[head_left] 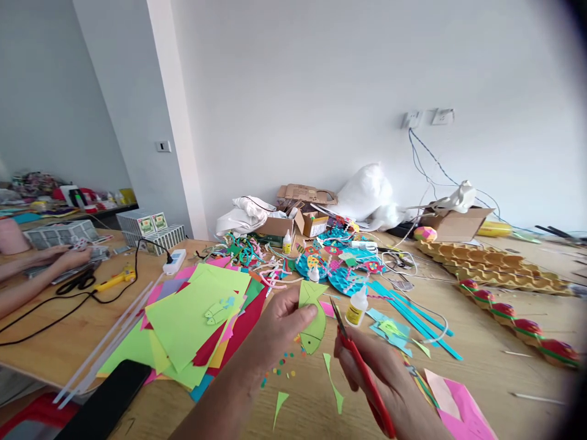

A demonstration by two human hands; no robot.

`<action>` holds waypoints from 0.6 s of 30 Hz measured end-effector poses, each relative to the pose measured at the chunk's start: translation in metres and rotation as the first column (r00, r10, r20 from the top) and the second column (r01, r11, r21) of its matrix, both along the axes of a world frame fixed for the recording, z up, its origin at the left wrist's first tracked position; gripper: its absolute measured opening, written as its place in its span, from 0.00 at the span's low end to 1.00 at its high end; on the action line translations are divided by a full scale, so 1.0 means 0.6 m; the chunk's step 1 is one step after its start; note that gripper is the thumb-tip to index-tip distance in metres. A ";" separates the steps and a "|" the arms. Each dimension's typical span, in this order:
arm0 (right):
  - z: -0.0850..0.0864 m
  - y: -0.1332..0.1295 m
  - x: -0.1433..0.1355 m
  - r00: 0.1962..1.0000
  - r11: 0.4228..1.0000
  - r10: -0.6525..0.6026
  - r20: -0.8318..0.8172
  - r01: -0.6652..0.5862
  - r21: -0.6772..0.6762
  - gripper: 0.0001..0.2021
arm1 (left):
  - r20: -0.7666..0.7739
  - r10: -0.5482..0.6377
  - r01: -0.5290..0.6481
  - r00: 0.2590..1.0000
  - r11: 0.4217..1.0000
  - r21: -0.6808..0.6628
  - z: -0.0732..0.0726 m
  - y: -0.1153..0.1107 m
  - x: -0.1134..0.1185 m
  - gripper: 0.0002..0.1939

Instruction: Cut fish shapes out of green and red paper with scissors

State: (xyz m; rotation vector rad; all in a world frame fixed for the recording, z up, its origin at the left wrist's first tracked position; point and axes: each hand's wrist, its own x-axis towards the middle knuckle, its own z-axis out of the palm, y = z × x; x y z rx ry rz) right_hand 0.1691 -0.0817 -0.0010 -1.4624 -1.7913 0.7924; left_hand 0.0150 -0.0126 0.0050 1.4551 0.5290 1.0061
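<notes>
A green paper fish (313, 327) with a drawn eye and a gill line is pinched between the thumb and fingers of my left hand (287, 321), its head hanging down. My right hand (378, 373) is wrapped round red-handled scissors (362, 366), whose blades point up, just right of the fish and apart from it. Narrow green offcuts (334, 385) lie on the wooden table (316, 421) below the hands. Behind the scissors stands a glue bottle (356, 307) with a yellow label.
Coloured paper sheets (183, 324) and a black phone (107, 400) lie at the left. Blue decorated discs (348, 278) and boxes (275, 229) are at the back. Egg trays (495, 266) stand at the right. Another person's hands (73, 260) work at far left.
</notes>
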 end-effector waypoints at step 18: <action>-0.009 0.021 -0.029 0.675 0.985 -0.156 -0.722 0.159 -0.064 0.16 | -0.002 0.000 0.000 1.000 1.000 -0.012 -0.007 -0.010 0.018 0.09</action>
